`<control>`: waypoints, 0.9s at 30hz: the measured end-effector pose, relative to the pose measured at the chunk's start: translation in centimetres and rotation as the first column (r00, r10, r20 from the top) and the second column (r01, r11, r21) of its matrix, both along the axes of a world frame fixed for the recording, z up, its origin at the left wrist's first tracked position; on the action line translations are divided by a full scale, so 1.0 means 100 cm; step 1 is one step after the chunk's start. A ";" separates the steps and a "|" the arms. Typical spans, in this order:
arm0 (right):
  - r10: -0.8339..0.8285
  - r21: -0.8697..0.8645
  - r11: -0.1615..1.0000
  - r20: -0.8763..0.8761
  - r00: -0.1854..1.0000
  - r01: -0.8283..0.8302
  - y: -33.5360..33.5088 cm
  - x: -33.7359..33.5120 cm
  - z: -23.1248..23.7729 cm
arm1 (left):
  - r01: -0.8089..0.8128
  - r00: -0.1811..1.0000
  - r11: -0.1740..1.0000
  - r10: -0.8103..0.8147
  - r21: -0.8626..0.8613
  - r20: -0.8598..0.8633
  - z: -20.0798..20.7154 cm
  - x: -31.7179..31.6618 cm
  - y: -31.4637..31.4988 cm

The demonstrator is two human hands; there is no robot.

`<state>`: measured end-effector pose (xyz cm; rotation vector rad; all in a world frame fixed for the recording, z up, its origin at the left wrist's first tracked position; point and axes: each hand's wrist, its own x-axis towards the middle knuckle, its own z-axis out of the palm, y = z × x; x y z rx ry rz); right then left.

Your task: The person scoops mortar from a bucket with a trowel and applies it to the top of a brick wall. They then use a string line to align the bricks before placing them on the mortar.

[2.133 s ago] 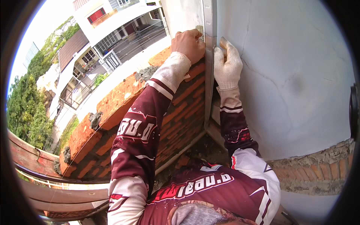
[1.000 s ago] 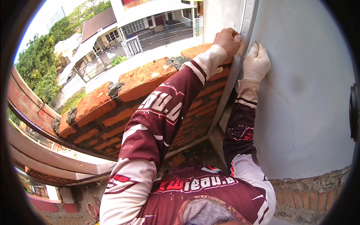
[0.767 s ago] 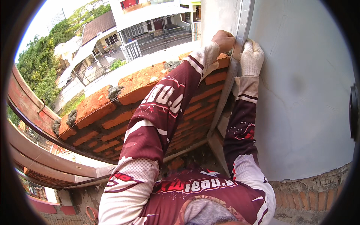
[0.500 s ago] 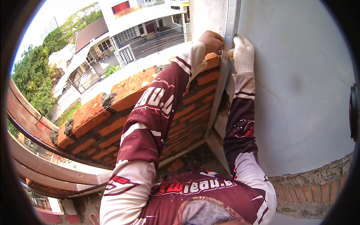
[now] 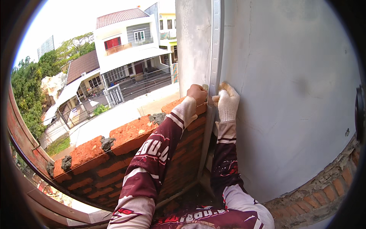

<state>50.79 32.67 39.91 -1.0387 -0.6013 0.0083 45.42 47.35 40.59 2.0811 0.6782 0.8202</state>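
Bare left hand [image 5: 197,93] curled shut against the left edge of a vertical metal straightedge [image 5: 215,57], just above the top course of a red brick wall [image 5: 126,152]. Gloved right hand [image 5: 227,101] pressed to the straightedge's right edge, fingers folded together on it. Straightedge standing upright along the corner where a grey plastered wall [image 5: 289,95] meets the brickwork, running from above the hands down to the ledge below. White house [image 5: 129,42] across the street [image 5: 126,112], beyond.

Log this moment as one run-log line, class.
left hand bare, on metal straightedge | right hand gloved, on plastered wall | brick wall left
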 end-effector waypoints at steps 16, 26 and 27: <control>-0.305 -0.219 0.637 0.809 0.502 0.739 -0.045 -0.044 -0.047 | 0.411 0.848 0.880 -0.274 -0.237 0.453 -0.010 -0.059 -0.083; -0.213 -0.052 0.971 0.266 0.940 0.234 -0.024 -0.013 -0.039 | 0.042 0.974 0.643 0.144 0.764 -0.175 -0.011 -0.093 -0.062; -0.208 -0.024 0.975 0.252 0.945 0.221 -0.020 -0.013 -0.035 | 0.048 0.968 0.622 0.164 0.782 -0.190 -0.012 -0.091 -0.060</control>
